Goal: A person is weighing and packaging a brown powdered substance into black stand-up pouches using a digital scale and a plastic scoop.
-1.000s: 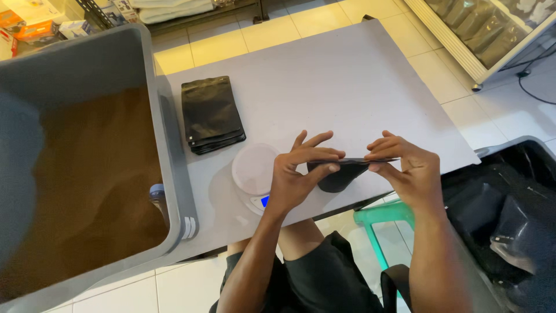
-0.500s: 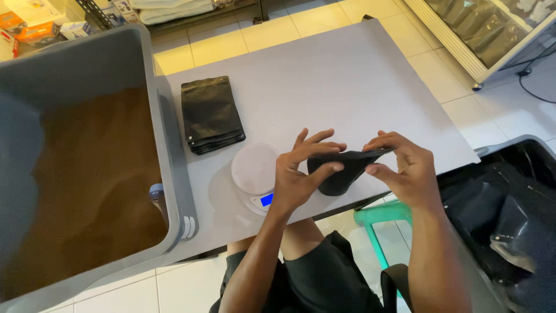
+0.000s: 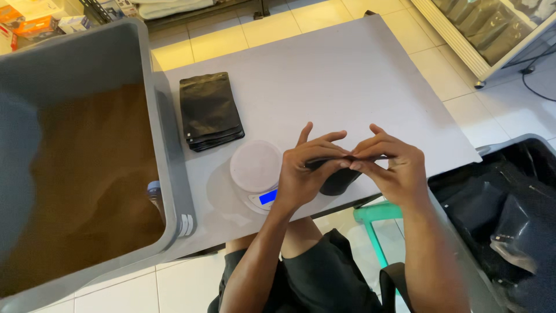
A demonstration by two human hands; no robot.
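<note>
I see my left hand (image 3: pixel 304 174) and right hand (image 3: pixel 391 168) both pinching the top of a black pouch (image 3: pixel 339 181). It is just beside the white digital scale (image 3: pixel 256 174) on the tabletop (image 3: pixel 347 75).

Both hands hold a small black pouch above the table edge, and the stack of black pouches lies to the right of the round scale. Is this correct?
Not quite. The head view shows the stack of black pouches left of the round scale, beside the grey bin. Both hands, left and right, do hold the small black pouch.

I see a small packing shop: a powder-filled bin (image 3: pixel 87 174), a scale (image 3: pixel 256 174), stacked black pouches (image 3: pixel 209 110).
</note>
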